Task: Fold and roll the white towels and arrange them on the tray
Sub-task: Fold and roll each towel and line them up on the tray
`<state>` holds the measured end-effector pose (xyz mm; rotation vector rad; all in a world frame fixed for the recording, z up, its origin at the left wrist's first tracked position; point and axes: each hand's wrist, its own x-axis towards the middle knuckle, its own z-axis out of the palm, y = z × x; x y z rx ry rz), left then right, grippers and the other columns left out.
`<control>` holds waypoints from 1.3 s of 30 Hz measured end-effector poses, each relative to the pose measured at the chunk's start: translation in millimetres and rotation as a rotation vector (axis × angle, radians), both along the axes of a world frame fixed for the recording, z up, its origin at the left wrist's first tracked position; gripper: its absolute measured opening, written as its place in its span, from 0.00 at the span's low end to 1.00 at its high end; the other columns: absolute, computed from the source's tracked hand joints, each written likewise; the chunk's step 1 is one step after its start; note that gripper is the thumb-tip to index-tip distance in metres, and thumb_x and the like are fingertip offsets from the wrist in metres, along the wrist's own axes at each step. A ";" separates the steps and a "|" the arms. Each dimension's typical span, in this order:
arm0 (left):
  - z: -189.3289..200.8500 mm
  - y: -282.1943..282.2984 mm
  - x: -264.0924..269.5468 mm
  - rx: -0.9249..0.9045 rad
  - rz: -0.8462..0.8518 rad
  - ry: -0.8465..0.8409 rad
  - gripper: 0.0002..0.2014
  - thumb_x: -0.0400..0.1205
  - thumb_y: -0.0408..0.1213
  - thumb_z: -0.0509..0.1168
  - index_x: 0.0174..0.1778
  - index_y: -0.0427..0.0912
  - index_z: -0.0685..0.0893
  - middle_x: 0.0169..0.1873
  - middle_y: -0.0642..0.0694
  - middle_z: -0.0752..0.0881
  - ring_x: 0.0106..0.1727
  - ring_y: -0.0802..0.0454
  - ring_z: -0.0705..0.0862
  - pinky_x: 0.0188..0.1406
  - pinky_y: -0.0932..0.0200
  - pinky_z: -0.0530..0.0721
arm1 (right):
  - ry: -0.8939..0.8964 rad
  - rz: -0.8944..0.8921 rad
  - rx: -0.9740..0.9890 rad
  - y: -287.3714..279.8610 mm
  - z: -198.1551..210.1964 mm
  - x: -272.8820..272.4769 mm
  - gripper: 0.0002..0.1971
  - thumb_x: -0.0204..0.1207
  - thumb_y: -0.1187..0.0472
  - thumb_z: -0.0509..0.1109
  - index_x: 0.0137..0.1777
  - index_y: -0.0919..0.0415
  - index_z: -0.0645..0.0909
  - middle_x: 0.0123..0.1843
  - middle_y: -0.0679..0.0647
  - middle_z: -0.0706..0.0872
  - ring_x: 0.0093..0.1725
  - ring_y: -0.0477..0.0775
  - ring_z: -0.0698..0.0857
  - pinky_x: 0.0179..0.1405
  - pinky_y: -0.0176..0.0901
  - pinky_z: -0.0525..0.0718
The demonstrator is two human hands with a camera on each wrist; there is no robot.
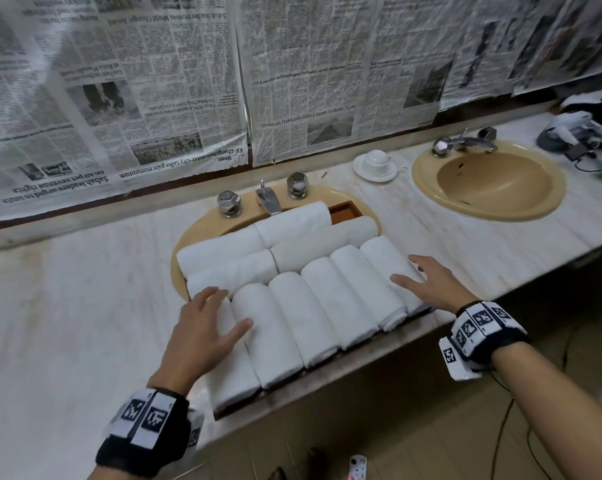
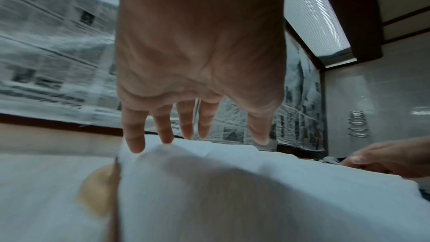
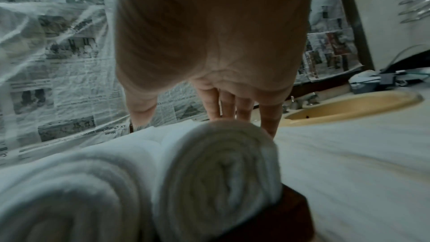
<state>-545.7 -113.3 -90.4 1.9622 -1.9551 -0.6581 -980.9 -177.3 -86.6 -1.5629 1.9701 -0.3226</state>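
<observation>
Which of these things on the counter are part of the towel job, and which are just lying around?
Part of the job:
- rolled white towels, packed in rows
- wooden tray under them
- left hand and right hand, open over the outer rolls

Just lying about:
- cup and saucer
- empty basin
- taps
- newspaper on the wall
- gear with cables

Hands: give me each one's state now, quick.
Left hand: open, fingers spread on the leftmost rolled towel.
Right hand: open, on the rightmost rolled towel.
</observation>
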 end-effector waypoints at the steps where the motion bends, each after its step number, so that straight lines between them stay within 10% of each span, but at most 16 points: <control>1: -3.6 8.7 7.3 0.011 0.052 0.020 0.40 0.77 0.67 0.66 0.81 0.49 0.69 0.81 0.49 0.66 0.79 0.44 0.67 0.75 0.44 0.72 | -0.019 -0.012 0.011 1.4 0.0 -1.1 0.42 0.74 0.35 0.71 0.83 0.55 0.64 0.81 0.53 0.69 0.77 0.56 0.70 0.76 0.54 0.69; 11: -20.5 45.5 2.5 0.199 0.363 0.367 0.44 0.75 0.65 0.72 0.84 0.54 0.62 0.75 0.48 0.77 0.66 0.44 0.81 0.57 0.51 0.78 | -0.127 0.049 0.133 -22.5 -23.6 -9.6 0.47 0.59 0.24 0.70 0.75 0.49 0.72 0.68 0.50 0.81 0.62 0.55 0.82 0.67 0.59 0.77; 16: -33.1 35.6 -7.4 0.212 0.470 0.475 0.51 0.63 0.74 0.69 0.81 0.57 0.63 0.67 0.55 0.77 0.63 0.47 0.80 0.60 0.47 0.80 | -0.311 0.027 0.216 -33.9 -21.2 -10.3 0.30 0.71 0.42 0.79 0.69 0.54 0.75 0.56 0.49 0.85 0.54 0.54 0.85 0.50 0.49 0.82; 33: -43.6 103.2 30.4 -0.014 0.674 0.627 0.31 0.71 0.48 0.82 0.69 0.54 0.77 0.58 0.54 0.84 0.54 0.56 0.84 0.45 0.53 0.82 | -0.388 0.087 0.128 20.2 -30.6 41.7 0.40 0.59 0.33 0.81 0.68 0.48 0.74 0.59 0.48 0.85 0.55 0.53 0.85 0.58 0.57 0.84; 39: -28.7 149.8 106.2 -0.062 0.752 0.630 0.39 0.61 0.58 0.81 0.67 0.55 0.78 0.57 0.53 0.86 0.54 0.51 0.86 0.49 0.46 0.86 | -0.412 0.186 0.099 37.6 -24.9 120.7 0.42 0.54 0.28 0.79 0.68 0.44 0.76 0.60 0.44 0.87 0.57 0.50 0.85 0.59 0.56 0.84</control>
